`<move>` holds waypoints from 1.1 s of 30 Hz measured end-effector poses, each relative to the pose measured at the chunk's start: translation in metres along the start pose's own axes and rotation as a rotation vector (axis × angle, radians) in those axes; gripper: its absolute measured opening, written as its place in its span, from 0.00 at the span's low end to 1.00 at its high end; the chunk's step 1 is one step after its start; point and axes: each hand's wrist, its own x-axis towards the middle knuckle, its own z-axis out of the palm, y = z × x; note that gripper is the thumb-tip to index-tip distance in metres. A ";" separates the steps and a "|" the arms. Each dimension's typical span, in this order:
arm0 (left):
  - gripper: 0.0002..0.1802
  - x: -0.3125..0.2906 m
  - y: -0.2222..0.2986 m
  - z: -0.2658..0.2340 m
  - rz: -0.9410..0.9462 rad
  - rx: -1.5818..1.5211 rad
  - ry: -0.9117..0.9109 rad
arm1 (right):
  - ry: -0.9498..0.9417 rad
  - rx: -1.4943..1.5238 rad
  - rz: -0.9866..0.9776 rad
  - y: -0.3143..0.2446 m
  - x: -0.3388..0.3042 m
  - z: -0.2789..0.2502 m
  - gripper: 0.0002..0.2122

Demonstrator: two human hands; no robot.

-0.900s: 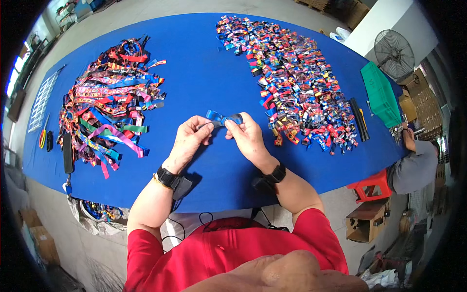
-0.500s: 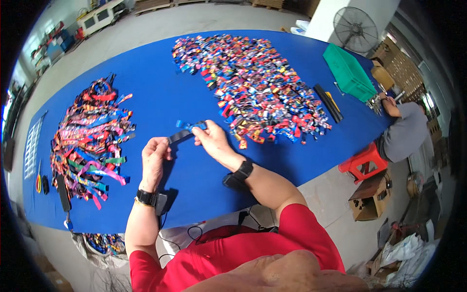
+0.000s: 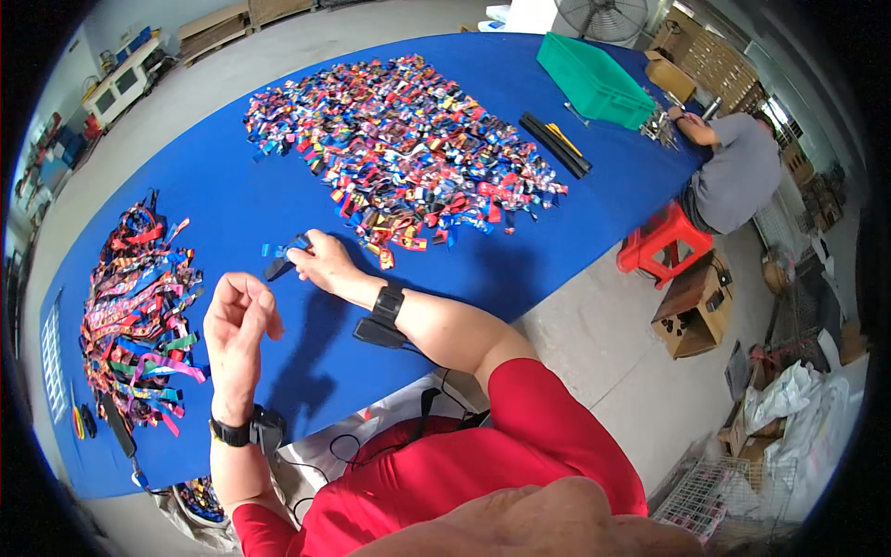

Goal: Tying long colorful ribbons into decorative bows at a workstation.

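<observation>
Pretty loaded blue table (image 3: pixel 209 181) here — messy heap of long ribbons (image 3: pixel 139 320) on the left, huge spread of short ribbon pieces (image 3: pixel 408 148) across the middle. Right of that there's some black strips (image 3: pixel 553 148), a green crate (image 3: pixel 594 82) and loose metal bits (image 3: pixel 659 128) — plus a white grid (image 3: pixel 53 357) way over at the left edge.

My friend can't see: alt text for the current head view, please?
A person's right hand holds a blue-and-dark ribbon over a blue table; the left hand is raised, seemingly empty. Beyond lies a spread of small ribbon pieces, with longer ribbons at left and a co-worker on a red stool at right.
</observation>
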 end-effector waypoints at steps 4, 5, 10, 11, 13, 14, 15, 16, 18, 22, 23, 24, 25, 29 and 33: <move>0.09 -0.021 0.036 0.030 0.032 -0.009 -0.196 | -0.022 0.070 -0.055 0.015 0.007 0.001 0.13; 0.12 -0.027 0.042 0.035 0.058 -0.048 -0.236 | -0.025 0.056 -0.045 0.016 0.007 0.001 0.12; 0.29 -0.050 0.062 0.050 0.170 -0.303 -0.445 | -0.031 0.015 -0.083 0.012 0.001 0.004 0.12; 0.31 -0.050 0.059 0.047 0.226 -0.344 -0.505 | -0.033 0.007 -0.085 0.012 0.001 0.003 0.12; 0.31 -0.047 0.053 0.038 0.352 -0.425 -0.602 | -0.042 -0.009 -0.079 0.011 0.001 0.004 0.13; 0.31 -0.043 0.049 0.029 0.353 -0.439 -0.606 | -0.045 0.006 -0.091 0.011 0.001 0.006 0.13; 0.30 -0.036 0.046 0.019 0.372 -0.459 -0.672 | -0.056 0.024 -0.082 0.009 0.000 0.006 0.12; 0.29 -0.034 0.043 0.012 0.393 -0.479 -0.736 | -0.069 0.043 -0.073 0.007 -0.002 0.006 0.12; 0.32 -0.039 0.043 0.009 0.406 -0.491 -0.645 | -0.075 0.047 -0.074 0.009 0.000 0.003 0.11; 0.35 -0.026 0.045 0.002 0.402 -0.604 -0.735 | -0.155 0.080 -0.029 0.005 0.001 -0.006 0.10; 0.36 -0.030 0.048 0.001 0.353 -0.620 -0.684 | -0.162 0.112 -0.013 0.007 0.002 -0.006 0.10; 0.36 -0.033 0.050 -0.001 0.305 -0.635 -0.634 | -0.173 0.112 -0.005 0.005 0.003 -0.007 0.09; 0.37 -0.032 0.049 -0.003 0.336 -0.631 -0.668 | -0.176 0.099 0.001 0.005 0.003 -0.007 0.10; 0.37 -0.049 0.054 -0.009 0.348 -0.580 -0.503 | -0.190 0.064 0.031 0.003 0.002 -0.010 0.10; 0.35 -0.050 0.063 -0.021 0.441 -0.635 -0.617 | -0.236 0.054 0.046 -0.001 0.003 -0.005 0.10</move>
